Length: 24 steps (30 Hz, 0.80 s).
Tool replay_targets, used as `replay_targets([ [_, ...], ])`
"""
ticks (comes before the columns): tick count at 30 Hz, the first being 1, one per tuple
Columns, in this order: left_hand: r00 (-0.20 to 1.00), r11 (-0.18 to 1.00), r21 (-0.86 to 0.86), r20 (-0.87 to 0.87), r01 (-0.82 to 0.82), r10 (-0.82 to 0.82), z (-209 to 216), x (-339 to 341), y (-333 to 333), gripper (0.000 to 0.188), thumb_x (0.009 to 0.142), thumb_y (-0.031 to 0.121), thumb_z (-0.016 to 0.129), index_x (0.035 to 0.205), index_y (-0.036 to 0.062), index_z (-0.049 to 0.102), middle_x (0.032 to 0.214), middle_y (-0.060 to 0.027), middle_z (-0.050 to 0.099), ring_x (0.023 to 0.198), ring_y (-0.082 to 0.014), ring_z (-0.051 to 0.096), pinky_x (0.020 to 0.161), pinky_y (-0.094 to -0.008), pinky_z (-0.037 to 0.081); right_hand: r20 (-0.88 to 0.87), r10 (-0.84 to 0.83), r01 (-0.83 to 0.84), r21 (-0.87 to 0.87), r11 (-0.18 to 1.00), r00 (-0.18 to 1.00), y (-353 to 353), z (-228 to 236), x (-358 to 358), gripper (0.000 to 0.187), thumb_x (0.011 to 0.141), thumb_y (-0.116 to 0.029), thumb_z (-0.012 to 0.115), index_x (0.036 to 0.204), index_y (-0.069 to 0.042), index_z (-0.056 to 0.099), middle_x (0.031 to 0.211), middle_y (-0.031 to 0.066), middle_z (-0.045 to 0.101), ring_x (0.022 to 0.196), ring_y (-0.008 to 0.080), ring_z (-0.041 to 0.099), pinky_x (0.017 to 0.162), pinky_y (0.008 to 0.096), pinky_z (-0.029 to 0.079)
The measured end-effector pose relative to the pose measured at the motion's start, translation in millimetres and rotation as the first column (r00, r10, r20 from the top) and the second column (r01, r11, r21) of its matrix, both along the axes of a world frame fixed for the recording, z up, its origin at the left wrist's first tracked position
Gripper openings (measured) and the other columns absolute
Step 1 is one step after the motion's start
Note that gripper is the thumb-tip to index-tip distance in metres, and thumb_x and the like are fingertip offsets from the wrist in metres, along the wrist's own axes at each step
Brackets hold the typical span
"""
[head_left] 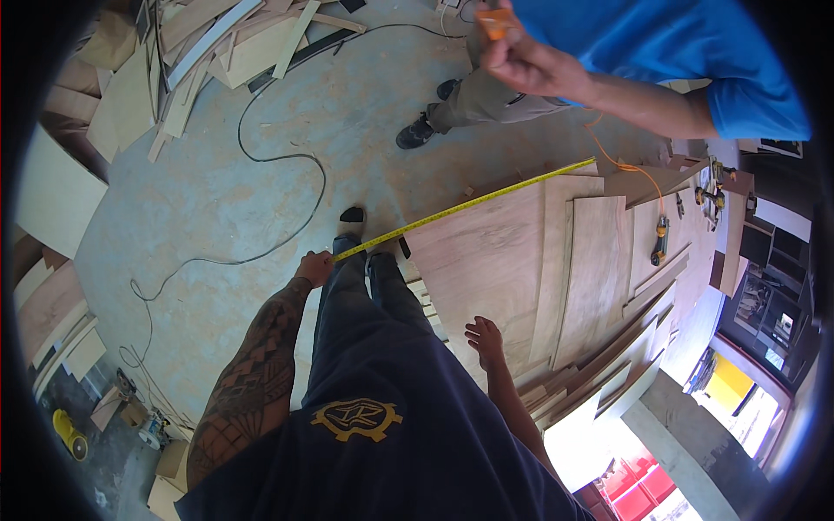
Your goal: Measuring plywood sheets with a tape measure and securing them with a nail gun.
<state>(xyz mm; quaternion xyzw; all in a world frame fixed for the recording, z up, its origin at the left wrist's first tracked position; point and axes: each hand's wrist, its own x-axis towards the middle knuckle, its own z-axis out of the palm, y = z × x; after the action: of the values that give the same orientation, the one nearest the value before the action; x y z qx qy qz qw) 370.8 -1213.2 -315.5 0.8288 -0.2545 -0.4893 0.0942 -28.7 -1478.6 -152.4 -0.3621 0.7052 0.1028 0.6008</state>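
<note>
My left hand point(318, 267) is closed around the near end of a yellow tape measure point(469, 206). Its blade is drawn out long and straight, running to the right along the far edge of a plywood sheet point(486, 252). Beyond the sheet's far right corner the blade stops. My right hand point(485, 339) is over the sheet's near part, fingers apart and a little bent, with nothing in it. Whether it touches the wood I cannot tell.
Several more boards point(599, 252) overlap to the right, with a power tool point(661, 240) on an orange cord. Across stands a person in a blue shirt point(643, 43), holding an orange object point(495, 23). A black cable point(323, 187) winds over the floor; wood offcuts point(195, 65) are heaped far left.
</note>
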Motion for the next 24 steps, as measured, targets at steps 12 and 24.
replay_targets([
  [12, 1.000, 1.000, -0.023, 0.020, 0.018, -0.018, -5.4, 8.3, 3.3, 0.032, 0.096, 0.033, 0.052, 0.118, 0.0192, 0.070, 0.114, -0.0253, 0.066, 0.106, -0.0466, 0.064, 0.095, -0.0514, 0.053, 0.008, 0.029, -0.029, -0.051, 0.998, 1.000, -13.1, 5.0, 9.6, 0.045, 0.102, -0.039, 0.056, 0.134, -0.007, 0.054, 0.116, 0.0124, 0.070, 0.097, 0.0212, 0.068, 0.080, 0.0350, 0.052],
  [24, 0.992, 0.966, -0.259, -0.112, 0.024, -0.054, 52.6, 21.9, -6.2, 0.027, 0.090, 0.033, 0.063, 0.106, 0.0137, 0.073, 0.089, -0.0126, 0.074, 0.082, -0.0278, 0.071, 0.075, -0.0421, 0.055, 0.044, 0.098, -0.094, -0.098, 0.991, 0.994, -29.7, -4.1, 50.3, 0.045, 0.099, -0.034, 0.056, 0.134, -0.005, 0.054, 0.110, 0.0127, 0.071, 0.088, 0.0205, 0.068, 0.071, 0.0332, 0.052],
])
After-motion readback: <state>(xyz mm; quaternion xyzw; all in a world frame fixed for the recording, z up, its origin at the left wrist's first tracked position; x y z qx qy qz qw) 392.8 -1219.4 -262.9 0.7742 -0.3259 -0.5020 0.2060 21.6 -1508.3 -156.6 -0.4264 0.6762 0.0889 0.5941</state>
